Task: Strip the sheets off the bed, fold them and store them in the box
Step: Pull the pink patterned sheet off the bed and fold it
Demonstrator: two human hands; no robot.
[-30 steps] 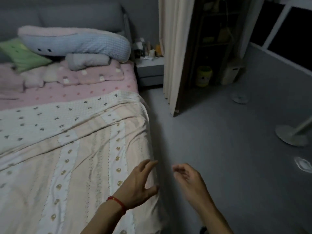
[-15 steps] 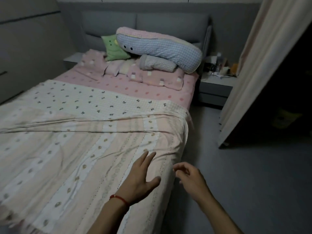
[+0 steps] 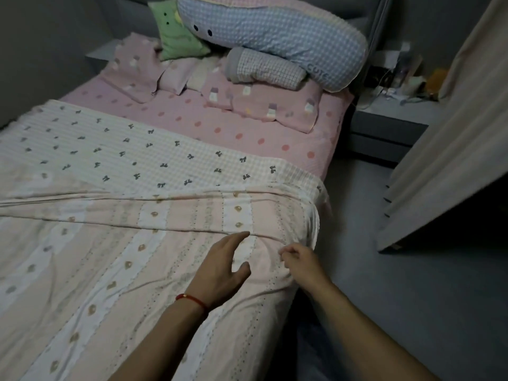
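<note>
Both arms reach forward. The left hand (image 3: 220, 270) is spread flat with straight fingers (image 3: 236, 239) and a red string on its wrist. The right hand (image 3: 302, 264) has curled fingers.

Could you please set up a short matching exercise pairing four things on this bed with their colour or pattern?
Things:
1. long pillow
2. square cushion
3. fitted sheet
4. top sheet

Descriptions:
A. pink with polka dots
B. green
C. peach and white stripes
D. blue checked

Pairs: 1-D, 2-B, 3-A, 4-C
</note>
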